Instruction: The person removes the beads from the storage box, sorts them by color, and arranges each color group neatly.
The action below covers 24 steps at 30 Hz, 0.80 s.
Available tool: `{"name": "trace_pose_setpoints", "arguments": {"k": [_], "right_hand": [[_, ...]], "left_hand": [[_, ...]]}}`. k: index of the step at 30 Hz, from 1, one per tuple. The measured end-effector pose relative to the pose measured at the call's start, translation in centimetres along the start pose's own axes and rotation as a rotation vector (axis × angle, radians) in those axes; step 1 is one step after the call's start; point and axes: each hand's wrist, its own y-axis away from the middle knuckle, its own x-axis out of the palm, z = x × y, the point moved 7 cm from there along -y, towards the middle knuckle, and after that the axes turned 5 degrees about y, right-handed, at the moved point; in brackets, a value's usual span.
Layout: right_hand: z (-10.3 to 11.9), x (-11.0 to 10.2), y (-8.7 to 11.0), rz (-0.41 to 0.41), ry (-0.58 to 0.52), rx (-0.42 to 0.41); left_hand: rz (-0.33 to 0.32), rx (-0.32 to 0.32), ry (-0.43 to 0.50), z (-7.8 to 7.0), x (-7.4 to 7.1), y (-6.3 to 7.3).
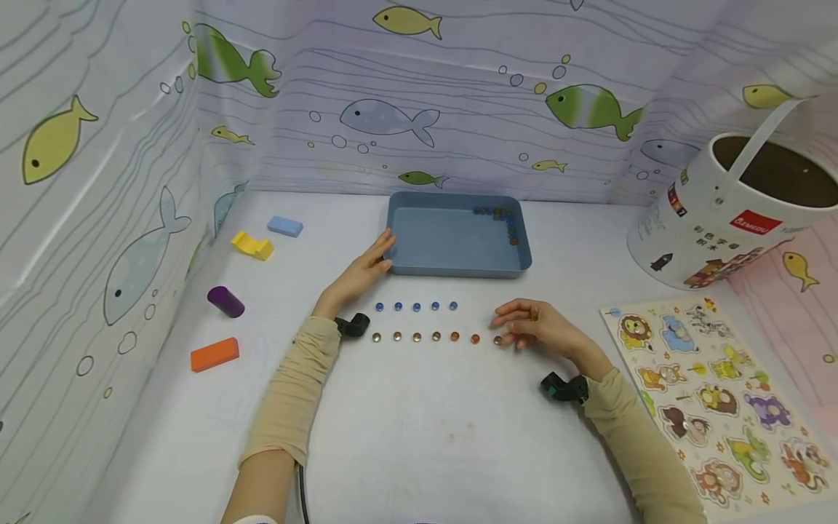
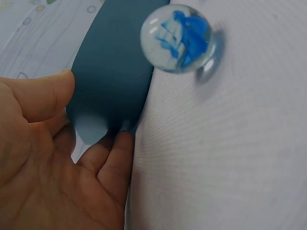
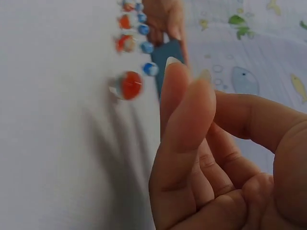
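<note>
My left hand (image 1: 361,271) rests at the left end of the blue-grey tray (image 1: 452,272), fingertips touching its wall. In the left wrist view the thumb and fingers (image 2: 117,158) lie against the tray, and a clear marble with a blue swirl (image 2: 176,38) shows close by. My right hand (image 1: 540,327) hovers at the right end of a row of amber and orange marbles, its fingertips right by the last marble (image 1: 497,340). In the right wrist view its fingers (image 3: 189,115) are bent close together, no marble visible between them. A row of blue marbles (image 1: 416,307) lies behind the orange row.
Several marbles (image 1: 511,225) line the tray's back right corner. At left lie a blue block (image 1: 285,226), a yellow block (image 1: 252,246), a purple cylinder (image 1: 225,301) and an orange block (image 1: 214,354). An animal puzzle board (image 1: 713,400) and a white bucket (image 1: 713,218) stand at right.
</note>
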Motion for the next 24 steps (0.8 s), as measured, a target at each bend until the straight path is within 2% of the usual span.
{"name": "trace_pose_setpoints", "arguments": {"k": [7, 12, 14, 21, 24], "right_hand": [[3.6, -3.3, -0.9, -0.053, -0.009, -0.102], [6.8, -6.0, -3.3, -0.082, -0.075, -0.167], [7.7, -6.9, -4.7, -0.113, -0.118, -0.159], [8.9, -8.8, -10.3, -0.258, -0.210, -0.056], [8.5, -8.9, -12.4, -0.307, -0.244, -0.019]], "left_hand": [[0.001, 0.006, -0.001, 0.0, 0.0, 0.0], [-0.001, 0.012, -0.021, -0.1, -0.1, 0.2], [-0.003, 0.012, -0.029, -0.1, -0.1, 0.2], [-0.033, 0.036, -0.033, 3.7, -0.2, -1.4], [-0.037, 0.031, -0.028, 3.7, -0.1, -1.5]]}}
